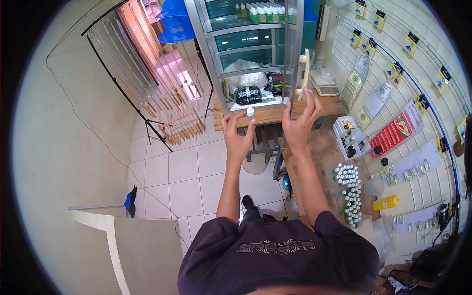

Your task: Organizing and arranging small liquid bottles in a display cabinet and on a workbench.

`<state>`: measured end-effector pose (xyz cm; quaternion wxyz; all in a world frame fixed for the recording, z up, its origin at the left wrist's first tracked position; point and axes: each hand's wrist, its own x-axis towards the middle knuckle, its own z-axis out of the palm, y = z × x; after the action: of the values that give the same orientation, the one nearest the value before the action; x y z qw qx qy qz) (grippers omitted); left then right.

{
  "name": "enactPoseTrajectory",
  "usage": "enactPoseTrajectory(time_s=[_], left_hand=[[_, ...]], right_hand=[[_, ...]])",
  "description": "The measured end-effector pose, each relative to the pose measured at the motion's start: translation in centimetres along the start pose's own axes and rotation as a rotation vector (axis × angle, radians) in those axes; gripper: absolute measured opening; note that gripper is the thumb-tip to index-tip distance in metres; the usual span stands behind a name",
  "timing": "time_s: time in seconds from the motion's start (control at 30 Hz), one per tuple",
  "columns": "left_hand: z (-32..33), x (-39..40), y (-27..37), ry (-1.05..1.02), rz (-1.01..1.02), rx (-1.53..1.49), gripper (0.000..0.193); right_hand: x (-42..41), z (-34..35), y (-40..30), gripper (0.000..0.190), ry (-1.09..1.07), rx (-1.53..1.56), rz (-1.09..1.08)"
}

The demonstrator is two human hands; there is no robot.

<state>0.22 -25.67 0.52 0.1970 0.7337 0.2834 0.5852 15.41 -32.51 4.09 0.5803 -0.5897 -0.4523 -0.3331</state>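
My left hand [238, 132] holds a small white-capped plastic dropper bottle [250, 114] upright between thumb and fingers, in front of the cabinet. My right hand [300, 127] grips the metal-framed glass door [294, 79] of the display cabinet [202, 44], thumb on one side and fingers on the other. The fingertips are by the lower end of the door's cream handle [305, 70]. The door stands swung out towards me. On an upper cabinet shelf are rows of small dropper bottles [263, 16] with green or pale contents. Lower down lie a bulging clear bag [245, 73] and black packets [247, 96].
The cabinet rests on a wooden table [236, 118]. At right, a bench [319, 162] holds many white-capped bottles [348, 191], a white organizer box [350, 138] and a yellow squeeze bottle [386, 202]. A digital scale [326, 88] sits behind the door. Fishing rods hang on a rack [125, 92] at left.
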Motion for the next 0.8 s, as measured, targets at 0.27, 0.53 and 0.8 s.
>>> enactPoseTrajectory(time_s=[0.27, 0.53, 0.8], left_hand=[[1.7, -2.6, 2.0, -0.072, 0.006, 0.073, 0.029], [2.5, -3.6, 2.3, -0.091, -0.055, 0.021, 0.028], [2.3, -3.7, 1.8, -0.093, -0.038, 0.035, 0.028]], right_hand=[[-1.3, -3.6, 1.7, 0.038, -0.413, 0.007, -0.171], [-1.4, -4.3, 3.7, 0.039, -0.567, -0.087, -0.232], [-2.1, -3.4, 3.5, 0.032, -0.552, -0.078, -0.214]])
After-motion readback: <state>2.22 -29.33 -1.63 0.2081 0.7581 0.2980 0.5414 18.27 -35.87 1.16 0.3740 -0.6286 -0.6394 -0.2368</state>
